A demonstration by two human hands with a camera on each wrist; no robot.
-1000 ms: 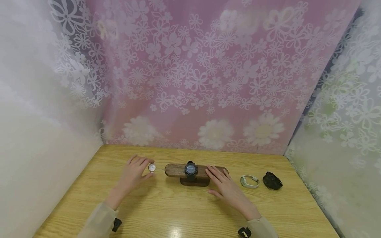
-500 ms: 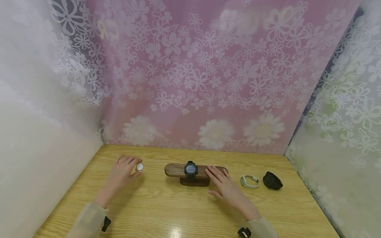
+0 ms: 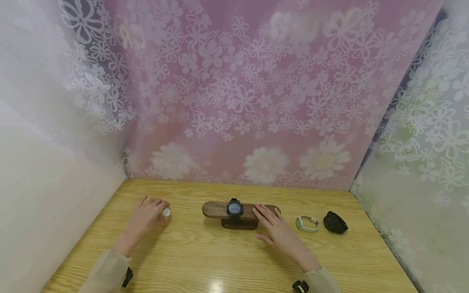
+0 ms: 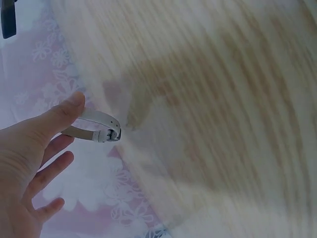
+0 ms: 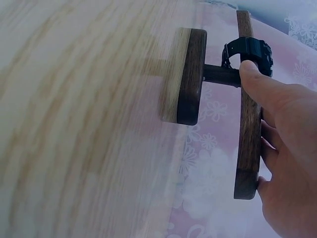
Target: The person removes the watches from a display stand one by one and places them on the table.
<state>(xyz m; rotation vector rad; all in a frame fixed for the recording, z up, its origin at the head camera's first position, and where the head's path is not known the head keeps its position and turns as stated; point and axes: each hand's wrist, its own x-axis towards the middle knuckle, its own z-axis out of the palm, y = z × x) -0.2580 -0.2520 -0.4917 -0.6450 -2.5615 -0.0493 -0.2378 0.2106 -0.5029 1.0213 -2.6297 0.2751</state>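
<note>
Beige sleeves [image 3: 106, 270] run off the bottom edge, arms cut off with them. Clock's centred on the wooden stand [image 3: 216, 209], btw. Right hand [image 3: 280, 236] is at 4 o'clock, fingers pretty straight along the bar, not wrapped round it; can't tell if the thumb's touching. Mint watch [image 3: 307, 223] lies at 3, then a dark lump [image 3: 335, 223] farther out, too black to make out a face. Left hand [image 3: 144, 215] is over at 9, thumb pinching a white-strapped watch [image 4: 101, 116], three other fingers spread apart. Index is hidden, and the dial's just a tiny pale disc from the head. Black watch [image 3: 235, 208] is strapped round the bar, display unreadable. Pink floral curtain [image 3: 234, 101] behind, at 12.
</note>
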